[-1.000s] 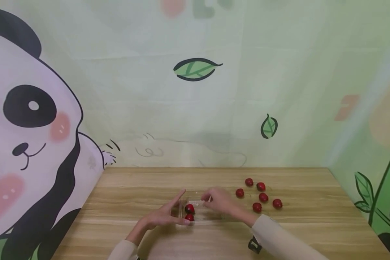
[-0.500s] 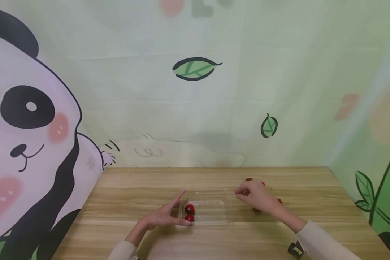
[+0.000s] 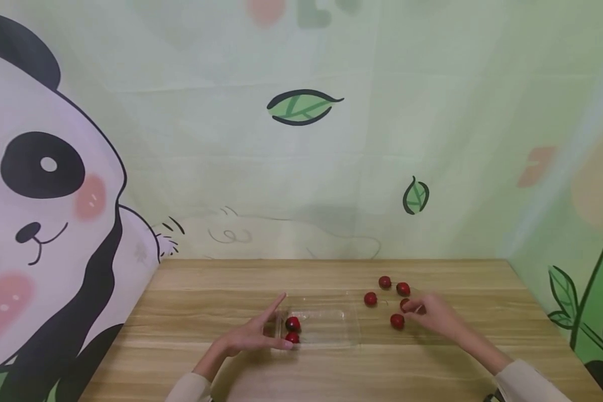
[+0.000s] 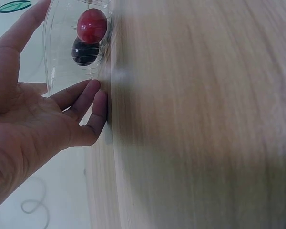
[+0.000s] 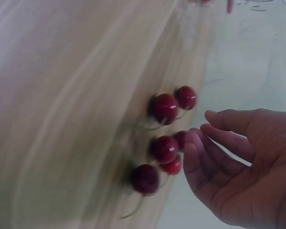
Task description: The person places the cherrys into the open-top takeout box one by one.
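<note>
My left hand [image 3: 251,334] rests at the left end of a clear plastic box [image 3: 326,345], thumb along the near side and index finger stretched toward the far side. Two dark red cherries [image 3: 292,324] lie inside at that end; the left wrist view shows one red cherry [image 4: 92,26] and a darker one [image 4: 85,51] through the wall. To the right, my right hand [image 3: 432,315] hovers over loose cherries, its fingertips overlapping one cherry [image 3: 404,305]. In the right wrist view its fingers are loosely bent, apart, holding nothing, beside a cherry [image 5: 164,149]. One cherry is hidden behind this hand in the head view.
More stemmed cherries lie near the right hand, among them one cherry [image 3: 370,299] nearest the box and another cherry [image 3: 384,282] farther back. The wooden table [image 3: 221,279] ends at a printed backdrop [image 3: 206,167] with a panda and leaves.
My right hand has moved from over the box rightward to the loose cherries, uncovering the box's right part. My left hand and the two cherries in the box stay put.
</note>
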The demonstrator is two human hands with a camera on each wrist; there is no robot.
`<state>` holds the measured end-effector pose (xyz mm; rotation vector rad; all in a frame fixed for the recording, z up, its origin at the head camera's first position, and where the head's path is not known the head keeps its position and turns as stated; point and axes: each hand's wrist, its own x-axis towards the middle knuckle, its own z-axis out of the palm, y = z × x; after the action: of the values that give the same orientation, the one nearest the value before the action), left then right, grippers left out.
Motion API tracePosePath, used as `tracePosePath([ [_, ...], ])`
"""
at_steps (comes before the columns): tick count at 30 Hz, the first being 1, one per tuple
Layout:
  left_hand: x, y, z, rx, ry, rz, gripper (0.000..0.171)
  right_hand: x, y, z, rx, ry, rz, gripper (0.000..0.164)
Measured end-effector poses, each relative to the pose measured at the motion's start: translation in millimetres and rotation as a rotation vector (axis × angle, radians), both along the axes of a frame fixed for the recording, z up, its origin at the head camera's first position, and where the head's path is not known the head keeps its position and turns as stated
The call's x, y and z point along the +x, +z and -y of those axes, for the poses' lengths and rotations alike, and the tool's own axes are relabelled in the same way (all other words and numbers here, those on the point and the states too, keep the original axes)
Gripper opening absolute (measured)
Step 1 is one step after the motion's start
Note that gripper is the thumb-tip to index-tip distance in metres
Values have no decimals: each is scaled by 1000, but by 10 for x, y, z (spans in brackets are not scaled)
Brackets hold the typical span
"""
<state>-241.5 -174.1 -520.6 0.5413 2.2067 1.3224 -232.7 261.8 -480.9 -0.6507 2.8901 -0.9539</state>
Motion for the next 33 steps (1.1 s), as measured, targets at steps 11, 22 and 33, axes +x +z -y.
tracePosePath([
  [11,-18,26,-5,5,11,2,117,-46,-240,-136,-14,-27,88,15],
  [22,-11,24,-8,4,3,15,116,-30,-372,-84,13,-81,89,7],
  [33,10,16,2,-5,7,11,117,-31,-330,-57,22,-67,95,6],
])
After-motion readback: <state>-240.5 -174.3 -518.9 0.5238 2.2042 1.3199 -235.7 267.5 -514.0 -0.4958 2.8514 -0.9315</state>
